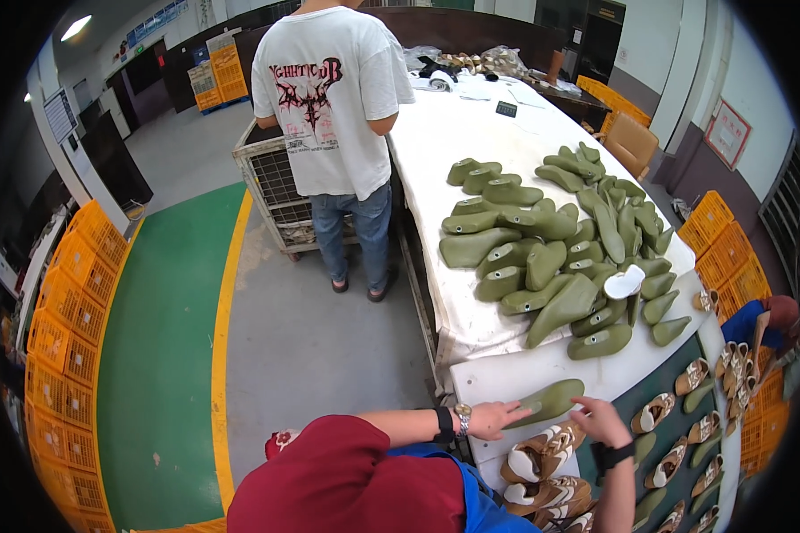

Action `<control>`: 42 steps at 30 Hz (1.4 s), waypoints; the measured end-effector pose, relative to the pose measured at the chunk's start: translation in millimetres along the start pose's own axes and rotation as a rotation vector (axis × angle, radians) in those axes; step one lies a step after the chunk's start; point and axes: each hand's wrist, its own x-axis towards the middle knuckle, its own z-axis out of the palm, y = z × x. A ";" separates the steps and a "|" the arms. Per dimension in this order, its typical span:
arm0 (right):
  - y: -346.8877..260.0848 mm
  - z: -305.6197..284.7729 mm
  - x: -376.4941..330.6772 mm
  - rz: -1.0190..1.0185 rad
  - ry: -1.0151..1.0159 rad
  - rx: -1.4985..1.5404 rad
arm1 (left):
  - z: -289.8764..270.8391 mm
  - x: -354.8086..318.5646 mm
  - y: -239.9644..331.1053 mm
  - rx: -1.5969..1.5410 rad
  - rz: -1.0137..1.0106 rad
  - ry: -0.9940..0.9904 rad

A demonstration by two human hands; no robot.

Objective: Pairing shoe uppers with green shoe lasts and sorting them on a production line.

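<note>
A green shoe last (556, 397) lies between my hands over the white board at the near end of the table. My left hand (489, 420), with a watch and a dark band at the wrist, has its fingers closed on the last's left end. By the last's right end is my right hand (603, 423), its index finger stretched out and fingers apart; whether it touches the last is hard to see. Just below are brown-and-white sneakers (542, 451). Beyond, a heap of green shoe lasts (542, 258) covers much of the white tabletop, with a white piece (624, 282) lying on it.
Rows of sneakers and lasts stand on a green surface (658, 377) at my right. A person in a white T-shirt (333, 98) stands beside the table, near a wire cart (276, 191). Another person (764, 322) bends at the far right. Orange crates (71, 338) line the left.
</note>
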 end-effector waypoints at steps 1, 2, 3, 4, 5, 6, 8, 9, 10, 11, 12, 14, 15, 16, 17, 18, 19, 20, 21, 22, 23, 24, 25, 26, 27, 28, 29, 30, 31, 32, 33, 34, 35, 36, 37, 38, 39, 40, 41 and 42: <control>-6.1 11.6 8.5 0.045 -0.059 -0.077 | -7.6 3.5 7.7 0.003 -0.007 -0.084; -5.4 24.8 16.8 0.126 -0.117 -0.066 | -12.8 6.3 11.0 0.005 -0.006 -0.175; -3.0 39.5 23.4 0.134 -0.094 -0.126 | -13.1 6.7 5.9 -0.055 0.005 -0.143; 4.1 52.9 30.8 0.150 -0.071 -0.185 | -15.2 10.2 -5.5 -0.068 0.032 -0.165; 20.8 70.1 42.8 0.095 -0.026 -0.192 | -20.6 15.5 -20.9 -0.119 0.128 -0.151; 34.3 84.7 43.2 0.043 0.009 -0.199 | -25.9 16.7 -32.3 -0.183 0.217 -0.140; -4.2 74.5 53.2 0.266 -0.118 0.091 | -44.9 12.6 -57.8 -0.140 0.156 0.041; -20.9 70.8 55.5 0.304 -0.115 0.127 | -40.9 15.2 -90.1 -0.104 0.222 0.233; -25.6 70.1 56.8 0.356 -0.099 0.176 | -75.3 24.6 -87.9 0.029 0.125 0.142; -20.4 83.8 59.7 0.331 -0.029 0.140 | -88.7 35.7 -101.3 0.171 0.082 0.180; -16.1 95.8 65.9 0.303 0.043 0.098 | -92.2 48.9 -122.3 0.175 0.061 0.330; -54.6 80.1 72.0 0.528 -0.038 0.189 | -120.1 71.8 -141.0 0.233 0.037 0.423; -46.7 92.8 77.0 0.500 0.066 0.080 | -126.7 84.4 -146.6 0.205 0.027 0.428; -37.8 100.4 75.6 0.533 0.083 0.093 | -132.0 96.5 -150.4 0.179 0.015 0.436; -39.1 101.4 79.9 0.556 0.066 0.113 | -134.4 107.3 -155.2 0.195 0.027 0.414; -37.0 102.2 76.9 0.590 0.064 0.143 | -137.0 123.7 -141.1 0.192 0.067 0.389; -30.4 107.6 74.0 0.604 0.109 0.155 | -137.6 140.3 -124.4 0.150 0.054 0.282; -30.7 110.1 70.6 0.631 0.126 0.170 | -135.6 150.8 -111.5 0.110 0.027 0.176; -33.3 110.5 69.7 0.608 0.156 0.154 | -127.0 160.6 -109.8 0.258 0.096 0.229; -35.9 110.8 69.4 0.587 0.189 0.137 | -125.1 171.0 -112.3 0.259 0.123 0.218; -37.3 111.5 67.6 0.619 0.213 0.149 | -122.4 187.6 -111.3 0.337 0.086 0.235; -40.1 111.5 66.9 0.633 0.220 0.180 | -118.4 206.5 -111.6 0.415 0.052 0.257; -42.8 110.6 66.4 0.652 0.233 0.214 | -123.5 224.1 -119.4 0.331 -0.002 0.254; -38.4 113.7 60.4 0.675 0.262 0.248 | -127.5 247.2 -112.3 0.314 -0.025 0.179; -37.1 116.4 58.0 0.682 0.292 0.254 | -133.3 269.3 -119.8 0.287 -0.018 0.083; -38.1 118.2 61.8 0.672 0.302 0.272 | -140.9 285.7 -142.0 0.364 0.021 0.039; -39.6 116.7 65.7 0.668 0.284 0.281 | -153.9 303.3 -157.5 0.391 0.020 -0.042; -37.2 117.6 60.7 0.680 0.292 0.298 | -154.4 318.3 -148.3 0.308 0.049 -0.080; -31.9 127.9 63.8 0.671 0.337 0.297 | -157.6 330.0 -154.6 0.276 0.015 -0.118; -32.8 129.0 66.6 0.647 0.352 0.310 | -164.9 346.0 -175.1 0.124 -0.039 -0.200; -40.8 125.4 79.0 0.574 0.383 0.278 | -182.7 353.4 -238.7 0.086 -0.006 -0.152; -41.9 124.9 84.9 0.575 0.391 0.296 | -188.1 365.4 -262.4 -0.026 -0.075 -0.185; -33.1 135.1 77.1 0.650 0.429 0.331 | -166.9 373.6 -217.8 -0.110 -0.112 -0.260; -35.5 131.9 78.8 0.615 0.414 0.306 | -174.7 377.7 -231.7 -0.104 -0.099 -0.246; -36.9 131.5 72.8 0.642 0.398 0.309 | -170.0 382.6 -218.4 -0.117 -0.086 -0.284; -35.7 134.1 67.8 0.654 0.404 0.332 | -167.4 384.0 -206.7 -0.128 -0.084 -0.310; -41.4 130.8 64.8 0.657 0.400 0.335 | -169.8 388.1 -216.6 -0.164 -0.095 -0.285; -45.2 127.4 63.6 0.650 0.389 0.334 | -172.3 392.9 -228.5 -0.202 -0.115 -0.253; -45.0 128.5 62.7 0.661 0.405 0.343 | -173.3 395.1 -234.8 -0.192 -0.100 -0.265; -46.4 130.2 65.7 0.647 0.403 0.342 | -179.1 392.8 -241.7 -0.189 -0.139 -0.311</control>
